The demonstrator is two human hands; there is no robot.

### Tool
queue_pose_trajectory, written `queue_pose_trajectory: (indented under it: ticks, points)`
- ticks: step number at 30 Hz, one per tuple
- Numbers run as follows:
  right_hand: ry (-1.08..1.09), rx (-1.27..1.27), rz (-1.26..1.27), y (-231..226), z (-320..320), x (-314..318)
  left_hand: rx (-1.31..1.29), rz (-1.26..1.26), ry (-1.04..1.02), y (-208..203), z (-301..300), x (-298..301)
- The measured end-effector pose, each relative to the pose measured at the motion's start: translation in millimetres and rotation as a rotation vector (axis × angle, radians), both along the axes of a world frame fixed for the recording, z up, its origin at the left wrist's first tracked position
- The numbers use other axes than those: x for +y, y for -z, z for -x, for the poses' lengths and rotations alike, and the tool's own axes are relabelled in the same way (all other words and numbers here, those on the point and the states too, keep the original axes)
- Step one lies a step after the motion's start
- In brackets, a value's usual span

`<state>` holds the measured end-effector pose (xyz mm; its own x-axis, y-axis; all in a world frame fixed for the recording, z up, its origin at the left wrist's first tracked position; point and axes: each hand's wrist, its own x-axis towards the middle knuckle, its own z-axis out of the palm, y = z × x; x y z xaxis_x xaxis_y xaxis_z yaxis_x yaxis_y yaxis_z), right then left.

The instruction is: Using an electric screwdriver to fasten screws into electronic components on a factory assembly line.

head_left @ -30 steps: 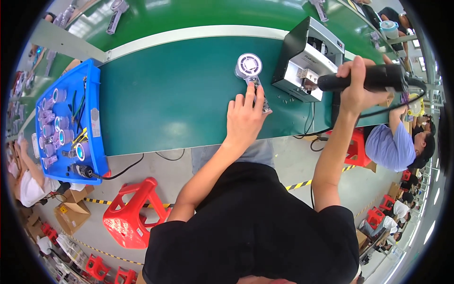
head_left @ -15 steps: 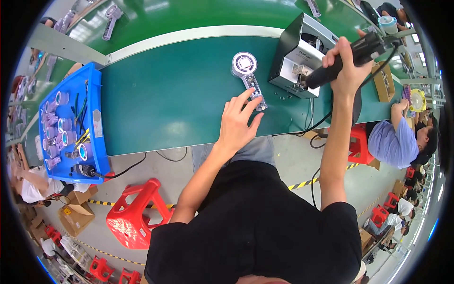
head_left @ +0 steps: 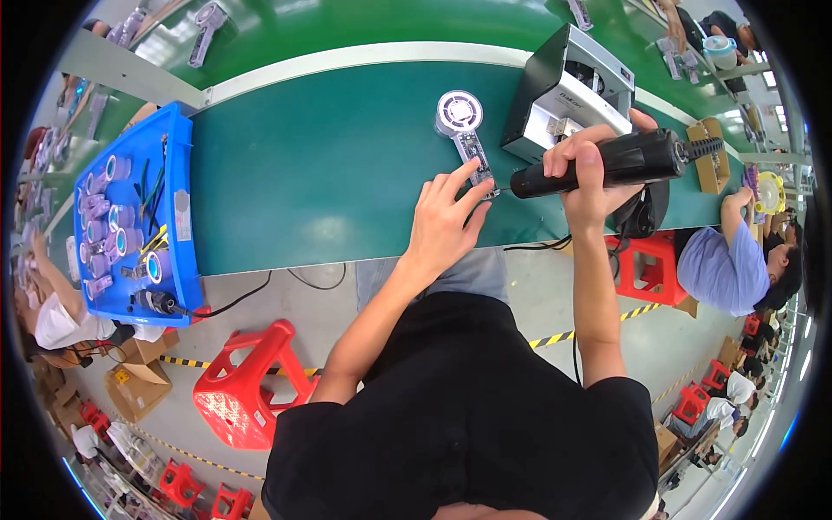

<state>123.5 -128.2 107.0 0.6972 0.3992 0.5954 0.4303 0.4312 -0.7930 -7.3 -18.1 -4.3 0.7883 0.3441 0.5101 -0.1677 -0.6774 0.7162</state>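
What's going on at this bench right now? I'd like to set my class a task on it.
The person's left hand rests its fingertips on the handle of a handheld fan lying on the green workbench. Their right hand grips a black electric screwdriver, its bit at or beside the handle's lower end; contact is unclear. A silver-and-black screw feeder stands beyond; a blue bin at left holds similar fans.

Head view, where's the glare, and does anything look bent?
Head view: soft glare on the green worktop, left of the left hand, and white sparkle on the nearest red stool. Head view again: the far white rail bows into an arc, and the corners go black.
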Motion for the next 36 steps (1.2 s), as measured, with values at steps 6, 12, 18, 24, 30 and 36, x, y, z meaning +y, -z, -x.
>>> queue_pose_trajectory:
  ticks: [6, 12, 18, 24, 30, 36]
  points:
    - [0.015, -0.017, 0.033, 10.1, 5.2, 0.6, 0.004, -0.02, -0.009, 2.9, -1.3, -0.7]
    - [-0.034, -0.185, -0.005, 24.7, 17.3, -3.5, 0.01, -0.119, -0.066, 2.8, -1.4, -4.0]
    - [-0.03, -0.174, -0.009, 26.2, 20.9, -3.3, -0.008, -0.111, -0.06, 3.8, -3.1, -3.3]
    - [0.06, -0.08, -0.052, -18.9, -6.1, -11.7, 0.004, -0.113, -0.049, 4.4, 0.1, 0.7]
    - [0.305, -0.165, -0.044, -65.8, -47.8, -18.7, 0.002, -0.056, -0.012, 2.2, 1.9, 0.6]
    - [0.282, -0.187, -0.012, -47.9, -55.3, -6.3, 0.007, -0.035, -0.004, 0.2, 1.9, 1.2]
